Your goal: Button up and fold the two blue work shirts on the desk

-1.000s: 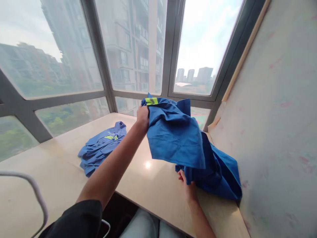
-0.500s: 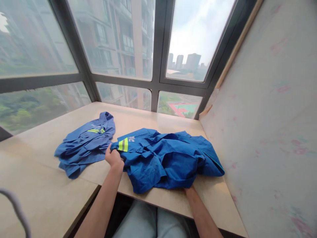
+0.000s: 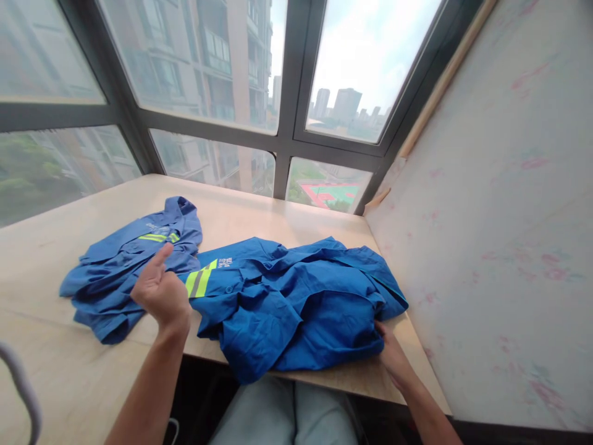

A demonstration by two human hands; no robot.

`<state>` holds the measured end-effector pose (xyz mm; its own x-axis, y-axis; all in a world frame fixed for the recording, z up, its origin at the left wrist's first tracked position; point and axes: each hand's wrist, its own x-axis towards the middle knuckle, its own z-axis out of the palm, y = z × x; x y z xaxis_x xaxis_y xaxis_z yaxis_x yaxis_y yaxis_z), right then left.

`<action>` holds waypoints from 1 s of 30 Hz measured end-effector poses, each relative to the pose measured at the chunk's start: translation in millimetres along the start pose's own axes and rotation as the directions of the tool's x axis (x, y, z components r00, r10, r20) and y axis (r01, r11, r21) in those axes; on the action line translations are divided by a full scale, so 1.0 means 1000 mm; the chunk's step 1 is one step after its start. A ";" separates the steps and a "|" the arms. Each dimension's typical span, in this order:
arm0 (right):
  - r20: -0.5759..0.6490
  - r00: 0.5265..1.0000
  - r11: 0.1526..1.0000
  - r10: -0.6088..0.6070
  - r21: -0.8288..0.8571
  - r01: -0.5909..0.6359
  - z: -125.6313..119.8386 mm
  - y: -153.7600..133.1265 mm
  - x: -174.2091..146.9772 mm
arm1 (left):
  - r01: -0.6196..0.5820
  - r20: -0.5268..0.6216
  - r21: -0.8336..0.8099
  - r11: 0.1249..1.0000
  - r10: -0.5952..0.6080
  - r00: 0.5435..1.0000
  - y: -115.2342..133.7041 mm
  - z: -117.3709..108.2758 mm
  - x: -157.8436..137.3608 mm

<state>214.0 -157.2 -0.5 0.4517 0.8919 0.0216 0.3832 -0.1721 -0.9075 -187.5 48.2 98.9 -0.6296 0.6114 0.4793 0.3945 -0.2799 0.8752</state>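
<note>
A blue work jacket [image 3: 296,309] lies bunched across the wooden surface, with a yellow-and-grey reflective strip and white lettering at its left end. My left hand [image 3: 162,296] is raised beside that end, its thumb stretched up and apart and nothing visible in its grasp. My right hand [image 3: 389,349] is closed on the jacket's lower right edge, its fingertips partly hidden by cloth. Behind my left hand, a second, paler blue jacket [image 3: 134,253] with yellow strips lies crumpled.
Grey-framed windows [image 3: 282,142] stand along the back, and a flower-patterned wall [image 3: 491,247] borders the right. The wooden tabletop [image 3: 241,201] ends in front of my legs [image 3: 278,414]. A pale curved cable [image 3: 23,389] shows at lower left.
My left hand has let go of the jacket's left end and moved left and up. My right hand has come out from below to the lower right edge. The view has shifted slightly.
</note>
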 end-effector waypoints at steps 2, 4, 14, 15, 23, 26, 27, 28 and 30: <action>-0.042 0.998 0.999 0.050 -0.011 -0.050 -0.020 -0.014 0.002 | -0.107 0.261 0.023 0.994 0.097 0.960 0.009 0.005 -0.001; -0.206 0.978 0.997 0.024 -0.067 -0.039 -0.035 -0.030 0.006 | -0.210 0.544 0.061 0.976 0.144 0.826 0.016 0.019 -0.002; -0.295 0.877 0.841 -0.379 -0.506 0.193 -0.046 -0.036 0.081 | -0.750 0.977 0.207 0.628 -0.096 0.189 0.013 0.075 -0.043; -0.277 0.898 0.836 -0.341 -0.526 0.155 -0.045 -0.031 0.091 | -0.759 0.973 0.229 0.609 -0.119 0.198 0.014 0.074 -0.043; 0.082 0.996 0.883 -0.038 -0.464 0.072 -0.061 -0.035 0.116 | -0.823 0.940 0.307 0.478 -0.016 0.341 0.031 0.048 -0.019; 0.319 0.939 0.917 -0.130 -0.322 0.237 -0.069 -0.054 0.096 | -0.844 0.925 0.278 0.458 0.108 0.363 0.042 0.037 -0.011; 0.370 0.918 0.921 -0.143 -0.291 0.261 -0.071 -0.060 0.088 | -0.847 0.909 0.284 0.449 0.156 0.387 0.045 0.034 -0.009; 0.404 0.903 0.925 -0.143 -0.271 0.267 -0.072 -0.066 0.079 | -0.850 0.889 0.295 0.436 0.200 0.412 0.047 0.032 -0.009; 0.449 0.885 0.940 -0.126 -0.232 0.252 -0.075 -0.074 0.063 | -0.863 0.881 0.300 0.407 0.229 0.414 0.049 0.029 -0.011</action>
<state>274.0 -119.5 99.6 -0.0099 0.9985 -0.0547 0.6608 -0.0345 -0.7497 -141.6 49.4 134.6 0.4195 0.8410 0.3417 0.9043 -0.4198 -0.0771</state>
